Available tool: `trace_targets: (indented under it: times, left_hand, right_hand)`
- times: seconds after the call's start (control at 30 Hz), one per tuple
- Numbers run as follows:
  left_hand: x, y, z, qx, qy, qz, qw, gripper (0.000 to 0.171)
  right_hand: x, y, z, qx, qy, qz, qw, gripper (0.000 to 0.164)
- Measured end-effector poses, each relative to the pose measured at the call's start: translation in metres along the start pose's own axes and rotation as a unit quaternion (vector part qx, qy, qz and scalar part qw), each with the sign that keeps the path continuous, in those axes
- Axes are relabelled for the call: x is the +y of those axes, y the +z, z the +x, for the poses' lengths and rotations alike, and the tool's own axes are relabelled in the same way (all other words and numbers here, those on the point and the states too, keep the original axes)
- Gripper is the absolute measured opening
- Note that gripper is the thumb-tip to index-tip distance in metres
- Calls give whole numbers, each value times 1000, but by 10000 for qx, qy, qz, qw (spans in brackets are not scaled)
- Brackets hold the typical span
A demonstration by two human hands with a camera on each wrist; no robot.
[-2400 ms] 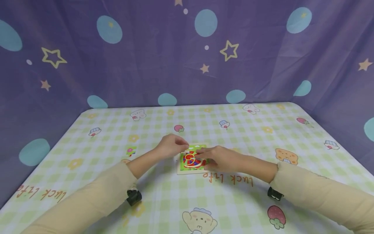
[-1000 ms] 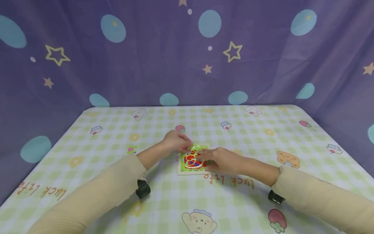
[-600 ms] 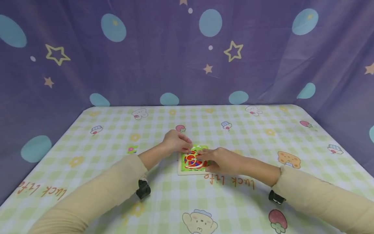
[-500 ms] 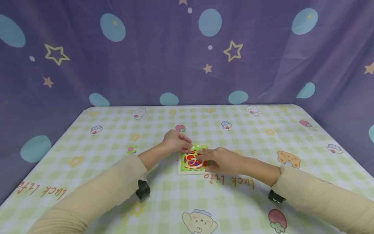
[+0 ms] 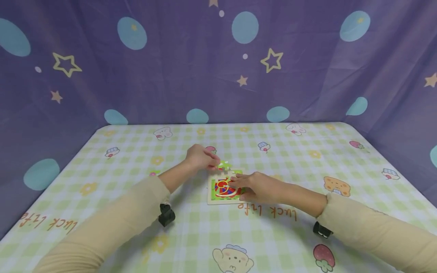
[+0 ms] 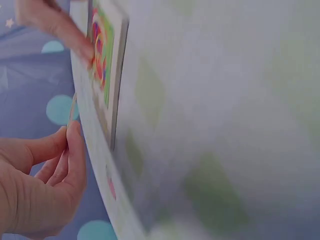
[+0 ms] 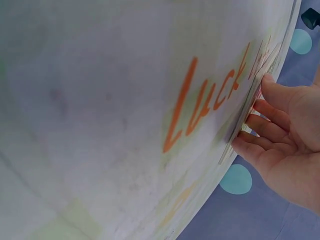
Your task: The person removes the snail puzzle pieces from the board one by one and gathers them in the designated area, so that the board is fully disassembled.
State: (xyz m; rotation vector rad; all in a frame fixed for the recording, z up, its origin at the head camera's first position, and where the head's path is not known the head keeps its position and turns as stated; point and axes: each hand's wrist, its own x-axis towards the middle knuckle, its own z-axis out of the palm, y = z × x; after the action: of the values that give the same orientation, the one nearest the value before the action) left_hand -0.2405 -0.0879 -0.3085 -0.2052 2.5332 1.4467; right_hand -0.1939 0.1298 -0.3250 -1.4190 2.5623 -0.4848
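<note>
My left hand [image 5: 202, 157] pinches a thin green jigsaw piece [image 5: 224, 165] between thumb and fingers, just above the far edge of a small puzzle board [image 5: 225, 203]. In the left wrist view the piece [image 6: 72, 109] shows edge-on, apart from the board. A red, blue and yellow picture on green fills much of the board, with a pale bare patch at its far side. My right hand [image 5: 261, 187] rests on the board's right part, fingers extended over the picture. The right wrist view shows its fingertips [image 7: 242, 142] touching the board, hiding part of it.
A small piece with a pink flower [image 5: 153, 174] lies left of the board, partly hidden by the left forearm. The checked tablecloth [image 5: 273, 242] bears printed figures and lettering. A purple curtain [image 5: 191, 76] hangs behind the table.
My left hand has lifted the green jigsaw piece off the board's far side and moved slightly away and left, baring a pale patch. The right hand has stayed on the board.
</note>
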Motion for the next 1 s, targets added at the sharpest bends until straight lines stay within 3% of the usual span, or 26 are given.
trace_targets:
  times: [0.23, 0.57, 0.8, 1.0]
  left_hand:
    - [-6, -24, 1, -92, 31, -81, 9999, 20]
    - [-30, -72, -6, -157, -6, 296, 9994, 26]
    - [-42, -95, -9, -318, 165, 845, 9958, 27]
    - [-52, -107, -11, -329, 43, 1238, 9918, 26]
  right_hand:
    - [0, 0, -1, 1, 27, 42, 10000, 46]
    - [-3, 0, 4, -113, 68, 37, 9999, 47]
    - [-2, -1, 0, -54, 68, 65, 9999, 46]
    - [-1, -1, 0, 35, -20, 153, 9999, 46]
